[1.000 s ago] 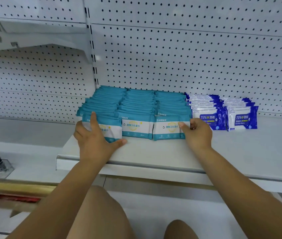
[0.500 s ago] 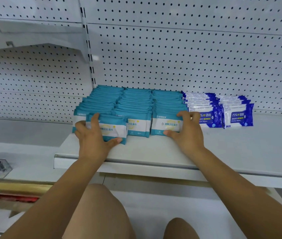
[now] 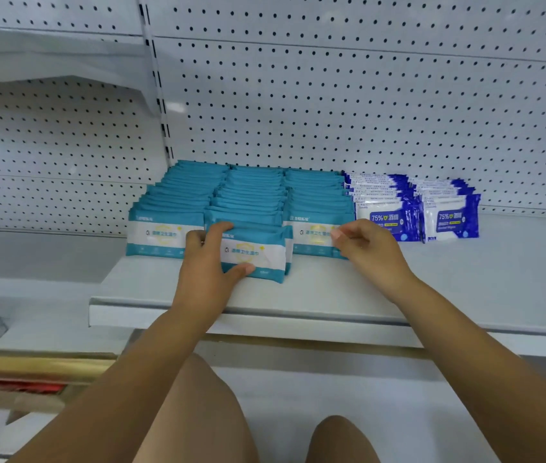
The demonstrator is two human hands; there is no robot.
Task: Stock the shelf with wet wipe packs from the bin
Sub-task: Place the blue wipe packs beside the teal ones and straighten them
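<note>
Left hand (image 3: 208, 265): grips a teal pack (image 3: 258, 255), thumb below, fingers on top.
Teal pack: standing on the shelf (image 3: 331, 295), near its front.
Right hand (image 3: 370, 252): fingers bent beside the teal rows (image 3: 315, 202) on the shelf; cannot tell if it grips.
Blue packs (image 3: 448, 218): at the shelf's back.

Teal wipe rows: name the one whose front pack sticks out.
The middle row: its front pack, gripped by the left hand, sits furthest forward.

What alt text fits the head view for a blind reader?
The left grip holds a teal wipe pack at the front of the middle row on a white shelf; the right grip touches the right teal row's front pack. Blue packs stand alongside.
</note>
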